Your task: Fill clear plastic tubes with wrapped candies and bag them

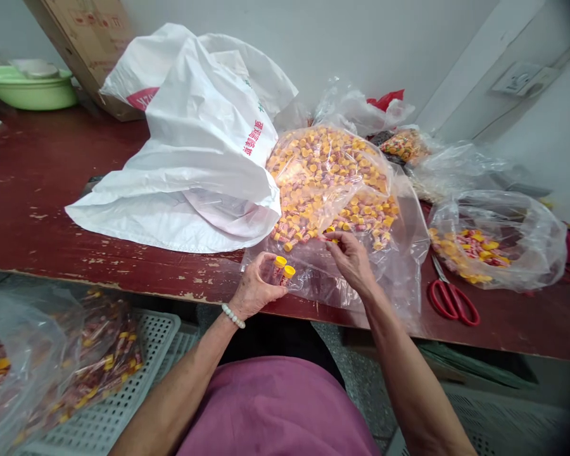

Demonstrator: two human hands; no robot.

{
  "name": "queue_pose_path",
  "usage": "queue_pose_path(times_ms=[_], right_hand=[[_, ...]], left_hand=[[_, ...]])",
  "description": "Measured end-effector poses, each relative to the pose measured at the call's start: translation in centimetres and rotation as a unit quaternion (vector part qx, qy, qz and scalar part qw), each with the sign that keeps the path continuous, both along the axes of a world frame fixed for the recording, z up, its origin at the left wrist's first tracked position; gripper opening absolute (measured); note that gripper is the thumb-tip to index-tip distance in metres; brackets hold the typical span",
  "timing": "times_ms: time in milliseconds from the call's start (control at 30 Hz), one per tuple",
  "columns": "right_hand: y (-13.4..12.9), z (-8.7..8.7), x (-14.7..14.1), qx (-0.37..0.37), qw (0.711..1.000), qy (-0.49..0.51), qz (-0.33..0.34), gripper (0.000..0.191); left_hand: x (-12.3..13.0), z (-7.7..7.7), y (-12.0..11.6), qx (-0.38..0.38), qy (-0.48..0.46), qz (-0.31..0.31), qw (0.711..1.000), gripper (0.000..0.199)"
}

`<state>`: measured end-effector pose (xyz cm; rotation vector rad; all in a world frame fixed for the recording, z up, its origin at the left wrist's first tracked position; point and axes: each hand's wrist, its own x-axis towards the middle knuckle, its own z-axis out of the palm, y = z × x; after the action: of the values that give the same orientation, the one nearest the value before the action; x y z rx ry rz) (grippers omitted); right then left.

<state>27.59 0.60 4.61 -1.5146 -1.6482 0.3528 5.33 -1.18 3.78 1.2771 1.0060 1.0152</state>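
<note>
My left hand (259,288), with a beaded bracelet at its wrist, is closed round small tubes with yellow caps (288,272) and a bit of clear plastic at the table's front edge. To its right, my right hand (349,256) has thumb and index finger pinched on a small red and yellow tube (330,238). That hand is at the near side of a large clear bag (327,183) full of similar yellow-capped pieces, spread on the red table (42,190). The ends of the fingers are partly hidden.
A white sack (194,145) lies left of the clear bag. Red-handled scissors (451,297) and a smaller bag of pieces (498,240) are at right. White crates (156,342) with filled bags stand below left. A green basin (33,92) and carton (90,38) are behind.
</note>
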Motion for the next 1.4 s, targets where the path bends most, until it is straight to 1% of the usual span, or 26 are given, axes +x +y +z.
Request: queue_pose_path(times_ms=[67,133,200,267,333,400,500,567,633,700,733,767,833,867,900,933,1000,1067,1167,1233,1300,1367,1400], right_hand=[[-2.2,1.8,-0.8,0.012,0.997,0.041,0.064,0.02],[-4.1,3.2,-2.4,0.02,0.99,0.041,0.135,0.017],[-5.4,4.0,-4.0,0.027,0.983,0.02,0.178,0.017],[-5.9,4.3,-5.0,0.022,0.98,-0.001,0.196,0.021],[-5.9,4.4,-5.2,0.011,0.982,-0.004,0.191,0.027],[-5.7,4.2,-5.1,0.014,0.986,0.01,0.169,0.031],[-5.7,3.7,-4.9,0.055,0.989,0.011,0.136,0.026],[-6.1,3.2,-5.2,0.069,0.986,-0.024,0.153,0.034],[-6.4,2.6,-5.5,0.064,0.979,-0.065,0.184,0.043],[-6.2,2.1,-5.1,0.069,0.976,-0.072,0.192,0.045],[-5.8,1.9,-4.5,0.077,0.98,-0.06,0.176,0.043],[-5.0,1.6,-3.7,0.087,0.985,-0.044,0.143,0.041],[-2.8,0.9,-1.5,0.086,0.995,-0.026,0.036,0.035],[-1.4,0.4,-0.3,0.071,0.996,-0.038,-0.03,0.032],[0.2,-0.1,0.7,0.032,0.994,-0.069,-0.083,0.028],[1.7,-0.6,1.5,-0.011,0.988,-0.099,-0.114,0.024],[4.5,-1.7,2.4,-0.051,0.982,-0.125,-0.133,0.019],[6.4,-2.4,2.6,-0.066,0.979,-0.132,-0.137,0.019],[7.6,-2.7,2.6,-0.083,0.976,-0.138,-0.145,0.016],[7.5,-2.4,2.9,-0.088,0.976,-0.137,-0.144,0.011],[6.4,-1.7,3.1,-0.084,0.977,-0.13,-0.148,0.013],[4.2,-0.8,2.6,-0.062,0.987,-0.085,-0.125,0.02],[2.8,-0.2,2.0,-0.047,0.993,-0.052,-0.093,0.024]], left_hand=[[0.4,-0.1,0.0,0.05,0.024,-0.011,0.998,0.049],[0.7,-0.3,0.0,0.103,0.07,-0.034,0.992,0.045],[1.0,-0.3,-0.2,0.141,0.102,-0.053,0.983,0.042],[1.1,-0.1,-0.4,0.16,0.113,-0.06,0.979,0.04],[1.1,0.2,-0.6,0.168,0.118,-0.057,0.977,0.039],[1.0,0.4,-0.6,0.167,0.126,-0.049,0.977,0.04],[0.9,0.4,-0.6,0.155,0.127,-0.034,0.979,0.042],[0.9,0.2,-0.5,0.14,0.107,-0.035,0.984,0.042],[1.0,0.0,-0.5,0.121,0.079,-0.045,0.988,0.041],[1.2,-0.1,-0.6,0.105,0.059,-0.052,0.991,0.042],[1.2,-0.1,-0.6,0.095,0.053,-0.053,0.993,0.044],[1.2,-0.1,-0.6,0.082,0.047,-0.051,0.994,0.045],[1.1,-0.1,-0.6,0.042,0.035,-0.042,0.998,0.048],[1.1,-0.1,-0.5,0.019,0.03,-0.039,0.999,0.05],[1.0,-0.1,-0.5,-0.003,0.028,-0.035,0.999,0.052],[0.8,-0.2,-0.5,-0.021,0.028,-0.031,0.999,0.054],[0.7,-0.2,-0.4,-0.045,0.029,-0.025,0.998,0.056],[0.7,-0.2,-0.4,-0.049,0.02,-0.019,0.998,0.056],[0.9,-0.2,-0.4,-0.036,-0.016,-0.021,0.999,0.053],[1.0,-0.4,-0.3,-0.014,-0.021,-0.021,0.999,0.053],[1.1,-0.6,-0.3,0.02,0.009,-0.018,1.0,0.052],[1.0,-0.8,-0.3,0.06,0.052,-0.022,0.997,0.05],[1.0,-0.8,-0.3,0.079,0.072,-0.027,0.994,0.047]])
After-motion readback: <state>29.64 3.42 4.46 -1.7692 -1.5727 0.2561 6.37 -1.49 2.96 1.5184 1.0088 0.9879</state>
